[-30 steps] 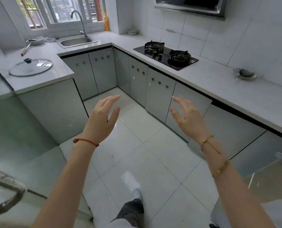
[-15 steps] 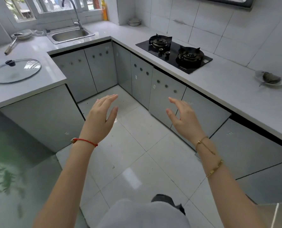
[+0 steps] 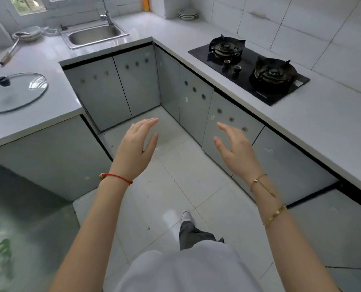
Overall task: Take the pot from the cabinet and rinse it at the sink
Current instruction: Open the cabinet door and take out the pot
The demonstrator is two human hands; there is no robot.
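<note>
Bare left hand (image 3: 134, 151) and right hand (image 3: 236, 147) hover released, palms facing, over the pale tiled floor (image 3: 181, 180). Closed grey cabinet doors (image 3: 228, 125) line the white countertop (image 3: 331, 131); the pot is perhaps behind them, unseen. Farthest, the steel sink (image 3: 94, 35).

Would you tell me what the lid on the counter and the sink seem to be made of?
The lid looks like clear glass with a metal rim and dark knob; the counter shows through it. The sink looks like brushed stainless steel, grey with soft reflections.
</note>
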